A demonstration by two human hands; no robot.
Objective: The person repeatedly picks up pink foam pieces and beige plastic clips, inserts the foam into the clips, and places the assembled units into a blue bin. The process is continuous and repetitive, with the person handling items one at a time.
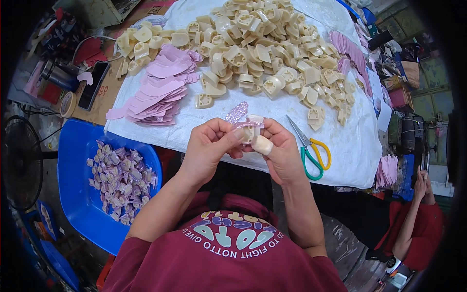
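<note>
Pink glitter strip (256,125) across cream piece (249,134), pinched betw. closed fingers of L hand (206,144) & R hand (283,152) over white cloth (348,148), may crease/skew if thumb pressure's uneven (R thumb's white wrap (262,145) poss. dulls feel).

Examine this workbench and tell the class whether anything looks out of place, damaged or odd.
Nothing looks clearly spilled or damaged. Mildly odd: the scissors have mismatched handle loops, one green, one yellow, and lie loose near the white cloth's front edge, close beside the right hand, rather than set aside.
</note>
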